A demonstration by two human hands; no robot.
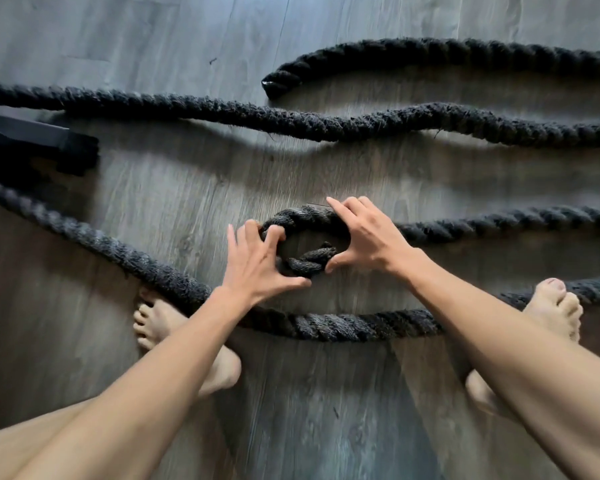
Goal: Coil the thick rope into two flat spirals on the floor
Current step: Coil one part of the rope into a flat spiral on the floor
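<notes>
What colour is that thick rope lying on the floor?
The rope is dark charcoal grey, nearly black, with twisted strands; clearest in the head view.

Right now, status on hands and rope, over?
Gripping: left hand and right hand on the thick rope, bending its end into a first tight curl. No full spiral yet. Its slack run lies against the feet.
</notes>
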